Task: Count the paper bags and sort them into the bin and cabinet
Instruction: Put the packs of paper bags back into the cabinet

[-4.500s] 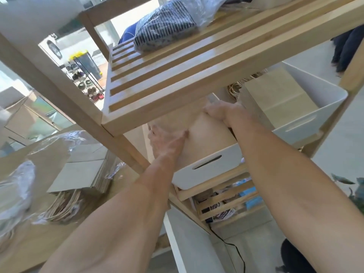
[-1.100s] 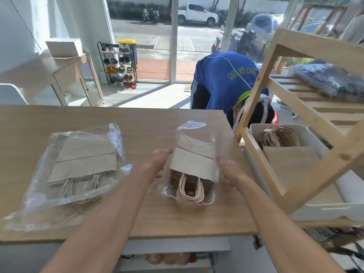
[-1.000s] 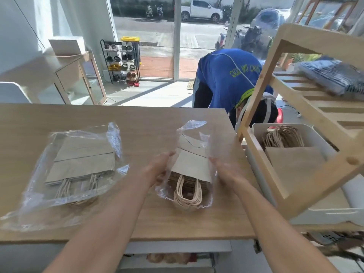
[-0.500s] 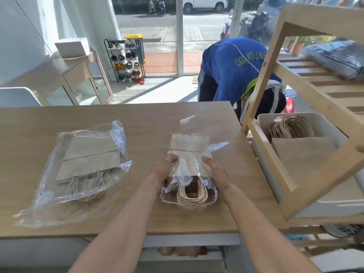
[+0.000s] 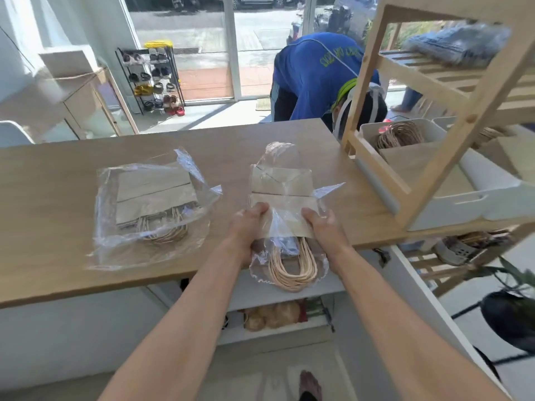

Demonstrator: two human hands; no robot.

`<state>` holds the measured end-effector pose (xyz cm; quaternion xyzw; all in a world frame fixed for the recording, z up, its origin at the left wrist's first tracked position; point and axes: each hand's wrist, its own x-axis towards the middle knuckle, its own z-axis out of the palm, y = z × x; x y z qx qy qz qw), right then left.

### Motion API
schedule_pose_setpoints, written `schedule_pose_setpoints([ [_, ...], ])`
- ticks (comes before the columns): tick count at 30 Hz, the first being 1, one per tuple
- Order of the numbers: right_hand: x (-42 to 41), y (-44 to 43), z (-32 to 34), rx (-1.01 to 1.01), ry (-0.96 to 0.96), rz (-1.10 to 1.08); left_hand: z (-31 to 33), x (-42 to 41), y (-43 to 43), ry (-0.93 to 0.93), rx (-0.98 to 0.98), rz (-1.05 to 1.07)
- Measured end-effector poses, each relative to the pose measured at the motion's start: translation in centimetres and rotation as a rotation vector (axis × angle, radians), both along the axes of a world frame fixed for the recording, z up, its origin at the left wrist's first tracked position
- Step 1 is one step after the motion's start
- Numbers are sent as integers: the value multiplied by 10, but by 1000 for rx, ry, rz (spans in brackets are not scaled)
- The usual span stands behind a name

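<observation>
A small pack of brown paper bags (image 5: 282, 188) in clear plastic wrap lies at the front edge of the wooden table (image 5: 58, 175), its twisted paper handles (image 5: 292, 270) hanging past the edge. My left hand (image 5: 249, 224) grips the pack's left side and my right hand (image 5: 322, 227) grips its right side. A second, wider pack of paper bags (image 5: 153, 198) in loose plastic lies flat to the left. A white bin (image 5: 463, 204) on the wooden shelf rack (image 5: 451, 146) at the right holds flat paper bags with handles.
A person in a blue shirt (image 5: 318, 73) bends down behind the table's far right corner. The shelf rack's post stands close to the table's right end. A folded striped item in plastic (image 5: 457, 44) lies on the upper shelf. A potted plant (image 5: 512, 311) stands at the lower right.
Both hands came away from the bin on the shelf, reached the small wrapped pack and closed on its sides. The pack has slid toward me, so its handles overhang the table edge.
</observation>
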<state>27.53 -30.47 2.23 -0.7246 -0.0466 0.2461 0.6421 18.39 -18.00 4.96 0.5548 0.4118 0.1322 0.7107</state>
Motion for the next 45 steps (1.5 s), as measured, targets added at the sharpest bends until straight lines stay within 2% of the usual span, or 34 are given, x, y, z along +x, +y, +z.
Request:
schedule_pose_setpoints([
  [10, -64, -65, -14, 40, 28, -153, -28, -47, -51, -22, -81, -111],
  [25, -111, -189, -87, -65, 138, -398, -117, -52, -161, 70, -206, -308],
  [34, -61, -175, -130, -41, 276, -227, -165, -18, -142, 173, -184, -238],
  [38, -22, -154, -164, -75, 269, -170, -192, 11, -126, 159, -108, -181],
  [45, 23, -133, -230, -146, 240, -82, -256, 40, -112, 190, -155, -133],
])
